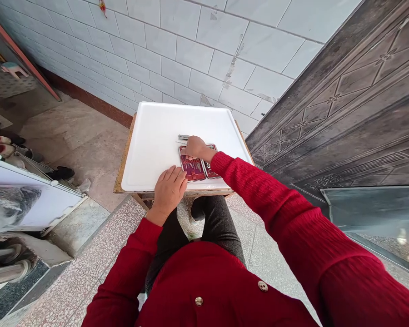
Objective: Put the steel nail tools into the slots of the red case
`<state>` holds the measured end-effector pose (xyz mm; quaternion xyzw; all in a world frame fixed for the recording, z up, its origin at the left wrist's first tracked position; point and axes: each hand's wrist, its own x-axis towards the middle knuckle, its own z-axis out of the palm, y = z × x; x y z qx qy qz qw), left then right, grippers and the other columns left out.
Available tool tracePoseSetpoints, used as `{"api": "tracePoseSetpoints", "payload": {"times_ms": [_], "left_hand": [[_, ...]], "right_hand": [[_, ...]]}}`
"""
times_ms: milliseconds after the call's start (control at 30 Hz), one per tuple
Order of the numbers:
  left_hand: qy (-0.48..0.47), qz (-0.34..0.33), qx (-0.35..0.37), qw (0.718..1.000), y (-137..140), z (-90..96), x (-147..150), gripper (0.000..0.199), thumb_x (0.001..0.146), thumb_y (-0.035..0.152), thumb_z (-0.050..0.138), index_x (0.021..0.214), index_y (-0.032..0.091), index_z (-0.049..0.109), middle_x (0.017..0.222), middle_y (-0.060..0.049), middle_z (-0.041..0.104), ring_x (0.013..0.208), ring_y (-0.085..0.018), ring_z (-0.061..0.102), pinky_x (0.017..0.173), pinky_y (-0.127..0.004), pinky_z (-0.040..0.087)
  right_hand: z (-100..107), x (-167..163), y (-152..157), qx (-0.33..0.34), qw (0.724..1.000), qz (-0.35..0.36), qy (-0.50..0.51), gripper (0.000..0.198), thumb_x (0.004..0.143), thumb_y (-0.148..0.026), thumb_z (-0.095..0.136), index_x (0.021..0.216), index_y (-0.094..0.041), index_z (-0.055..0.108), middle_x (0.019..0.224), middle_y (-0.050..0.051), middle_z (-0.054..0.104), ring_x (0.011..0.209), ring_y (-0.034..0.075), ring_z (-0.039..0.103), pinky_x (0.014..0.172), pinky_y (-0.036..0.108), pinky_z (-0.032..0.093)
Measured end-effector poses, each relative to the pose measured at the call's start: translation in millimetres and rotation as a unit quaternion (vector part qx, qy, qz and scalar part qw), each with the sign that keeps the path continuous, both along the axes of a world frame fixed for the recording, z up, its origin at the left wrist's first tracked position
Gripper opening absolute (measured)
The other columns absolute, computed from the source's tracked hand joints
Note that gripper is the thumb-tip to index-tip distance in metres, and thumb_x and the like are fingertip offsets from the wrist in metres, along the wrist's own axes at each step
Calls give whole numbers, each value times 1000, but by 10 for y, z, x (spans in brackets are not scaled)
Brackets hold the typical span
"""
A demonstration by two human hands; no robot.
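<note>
A manicure case (195,176) with a dark red lining lies unfolded on the white tabletop (153,136). Several slim metal tools sit in its left half, and a few more show in the right half. Over the case, my right hand (195,147) is closed with its fingers drawn together; whatever they hold is hidden or too small to name. Just past that hand, a small silvery metal tool (183,137) rests on the white surface, with a thin one beside it. My left hand (170,187) lies flat, fingers stretched out, at the case's near left corner.
Behind the table rises a tiled wall (177,50). A dark metal door (334,104) stands close on the right. To the left are a shoe rack (30,159) and a white cabinet (51,206) on the floor.
</note>
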<state>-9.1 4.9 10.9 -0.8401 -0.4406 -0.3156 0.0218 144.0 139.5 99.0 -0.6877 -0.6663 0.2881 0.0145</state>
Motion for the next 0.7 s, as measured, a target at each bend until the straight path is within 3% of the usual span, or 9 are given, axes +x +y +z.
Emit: {"api": "tracePoseSetpoints", "payload": {"times_ms": [267, 500, 600, 700], "left_hand": [[3, 0, -1, 1000, -5, 9, 1, 33, 107, 25, 46, 127, 17, 70, 135, -12, 73, 134, -31, 62, 113, -49, 48], [1, 4, 28, 1000, 11, -20, 7, 30, 105, 24, 50, 125, 17, 71, 131, -12, 74, 131, -31, 65, 112, -48, 49], [8, 8, 47, 999, 14, -20, 6, 29, 105, 22, 50, 124, 18, 71, 130, -12, 75, 130, -30, 66, 110, -47, 50], [15, 6, 61, 998, 16, -22, 1, 29, 104, 21, 51, 124, 17, 71, 130, -11, 75, 129, -31, 66, 109, -46, 51]], "right_hand": [[37, 40, -57, 20, 992, -66, 106, 25, 89, -20, 67, 64, -17, 68, 77, 8, 79, 63, 15, 70, 61, 24, 62], [-46, 149, 152, 58, 964, -102, 238, 30, 82, -11, 72, 56, -17, 59, 48, 0, 60, 41, 7, 47, 42, 18, 45], [-3, 212, 295, 98, 962, -83, 242, 33, 82, -12, 72, 53, -17, 56, 46, -2, 58, 41, 7, 47, 45, 19, 43], [130, 255, 401, 159, 973, -16, 166, 22, 82, -11, 69, 62, -14, 64, 54, 0, 64, 48, 10, 55, 56, 21, 47]]}}
